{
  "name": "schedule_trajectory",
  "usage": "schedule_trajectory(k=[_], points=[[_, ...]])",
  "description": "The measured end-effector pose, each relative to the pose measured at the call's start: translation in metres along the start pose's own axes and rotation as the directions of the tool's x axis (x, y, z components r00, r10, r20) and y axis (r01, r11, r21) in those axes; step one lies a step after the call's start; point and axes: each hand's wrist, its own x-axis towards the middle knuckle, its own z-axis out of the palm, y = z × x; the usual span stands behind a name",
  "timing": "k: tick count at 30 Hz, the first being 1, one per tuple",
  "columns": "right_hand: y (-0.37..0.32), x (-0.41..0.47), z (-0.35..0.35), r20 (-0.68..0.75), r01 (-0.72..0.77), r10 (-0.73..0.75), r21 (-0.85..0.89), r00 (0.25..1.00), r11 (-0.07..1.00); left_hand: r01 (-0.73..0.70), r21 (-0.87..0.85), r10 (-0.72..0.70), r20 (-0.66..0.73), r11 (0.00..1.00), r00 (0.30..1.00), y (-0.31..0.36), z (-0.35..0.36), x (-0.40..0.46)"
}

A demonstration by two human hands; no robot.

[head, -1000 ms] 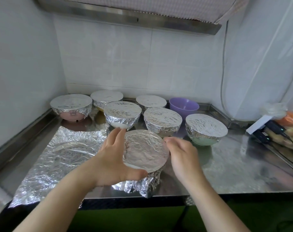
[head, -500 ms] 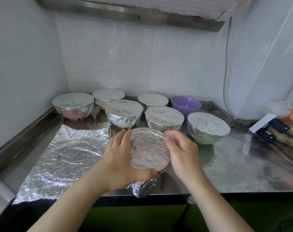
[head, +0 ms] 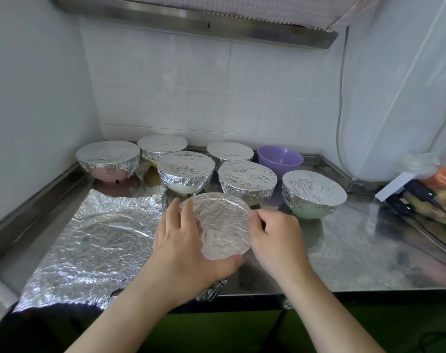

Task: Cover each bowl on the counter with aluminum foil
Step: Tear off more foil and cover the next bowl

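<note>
A foil-covered bowl [head: 223, 226] stands near the counter's front edge, between my hands. My left hand [head: 183, 250] wraps around its left side, thumb under the near rim, fingers along the far left rim. My right hand [head: 275, 240] pinches the foil at the right rim with curled fingers. Loose foil [head: 211, 289] hangs crumpled below the bowl at the front. Behind it stand several foil-covered bowls, among them one [head: 186, 169] in the middle and one [head: 313, 192] at the right. An uncovered purple bowl [head: 279, 159] sits at the back.
A crumpled foil sheet [head: 89, 243] lies flat on the steel counter [head: 356, 256] at the left, reaching its front edge. A white box, black cables and a bag of food [head: 435, 197] crowd the right side. Tiled walls close off the back and left.
The bowl has tilted and shifted slightly back and right between my hands. My left hand has folded more foil down the near side. My right hand's fingers have curled onto the rim.
</note>
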Motion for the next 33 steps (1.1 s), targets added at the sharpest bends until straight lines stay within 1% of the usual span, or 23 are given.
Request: schedule_trajectory(k=[3, 7, 11, 13, 14, 15, 16, 17, 18, 19, 20, 21, 22, 24, 26, 28, 29, 31, 33], points=[[0.003, -0.003, 0.0, 0.003, -0.026, 0.025, 0.002, 1.0, 1.0, -0.02, -0.005, 0.02, -0.015, 1.0, 1.0, 0.002, 0.002, -0.003], [0.008, -0.008, 0.001, 0.001, -0.014, 0.014, -0.031, 1.0, 0.999, -0.044, -0.014, 0.044, -0.035, 0.999, 0.998, -0.001, 0.004, -0.002], [0.008, -0.009, -0.005, 0.018, 0.043, -0.041, -0.168, 0.999, 0.985, -0.057, -0.009, 0.057, -0.032, 0.998, 0.998, -0.007, 0.0, 0.003], [0.008, -0.004, -0.01, 0.007, 0.007, -0.005, -0.251, 1.0, 0.968, -0.062, 0.008, 0.062, -0.021, 0.998, 0.998, -0.011, 0.0, 0.004], [0.007, 0.0, -0.012, -0.013, -0.021, 0.018, -0.266, 1.0, 0.964, -0.064, 0.012, 0.064, -0.018, 0.998, 0.998, -0.013, 0.0, 0.005], [0.007, 0.005, -0.012, -0.028, -0.041, 0.036, -0.244, 0.999, 0.969, -0.066, 0.014, 0.066, -0.017, 0.998, 0.998, -0.015, 0.0, 0.005], [0.007, 0.01, -0.011, -0.016, -0.045, 0.043, -0.163, 0.999, 0.986, -0.07, 0.015, 0.071, -0.019, 0.997, 0.997, -0.017, 0.0, 0.006], [0.008, 0.016, -0.009, 0.037, -0.05, 0.051, -0.041, 0.998, 0.998, -0.078, 0.018, 0.079, -0.021, 0.997, 0.997, -0.019, 0.0, 0.007], [0.006, 0.021, -0.008, 0.14, -0.07, 0.057, 0.09, 0.989, 0.993, -0.089, 0.021, 0.09, -0.021, 0.996, 0.996, -0.02, 0.0, 0.009], [0.006, 0.024, -0.006, 0.26, -0.102, 0.043, 0.216, 0.965, 0.971, -0.099, 0.024, 0.1, -0.015, 0.995, 0.995, -0.022, -0.002, 0.011], [0.006, 0.024, -0.003, 0.37, -0.145, 0.024, 0.301, 0.929, 0.942, -0.105, 0.02, 0.105, 0.0, 0.994, 0.994, -0.024, -0.004, 0.013], [0.006, 0.022, 0.002, 0.447, -0.176, 0.001, 0.35, 0.894, 0.92, -0.103, 0.007, 0.103, 0.026, 0.995, 0.994, -0.025, -0.007, 0.015], [0.007, 0.019, 0.007, 0.497, -0.203, -0.022, 0.393, 0.868, 0.897, -0.094, -0.009, 0.095, 0.061, 0.995, 0.994, -0.027, -0.009, 0.017], [0.011, 0.012, 0.016, 0.516, -0.247, -0.039, 0.474, 0.856, 0.845, -0.077, -0.038, 0.081, 0.125, 0.996, 0.989, -0.029, -0.013, 0.02], [0.014, 0.008, 0.019, 0.517, -0.214, -0.049, 0.436, 0.854, 0.874, -0.057, -0.055, 0.065, 0.155, 0.997, 0.986, -0.03, -0.014, 0.022], [0.015, 0.005, 0.012, 0.56, -0.197, -0.039, 0.354, 0.827, 0.914, -0.03, -0.058, 0.04, 0.167, 0.998, 0.985, -0.03, -0.014, 0.02], [0.017, 0.004, 0.008, 0.582, -0.199, -0.045, 0.348, 0.812, 0.916, -0.022, -0.062, 0.032, 0.164, 0.998, 0.986, -0.03, -0.013, 0.019], [0.02, 0.002, -0.001, 0.61, -0.196, -0.085, 0.379, 0.788, 0.904, -0.023, -0.082, 0.034, 0.136, 0.996, 0.99, -0.029, -0.012, 0.017], [0.021, 0.001, -0.006, 0.635, -0.157, -0.116, 0.358, 0.764, 0.92, -0.04, -0.122, 0.052, 0.094, 0.992, 0.994, -0.028, -0.009, 0.016]])
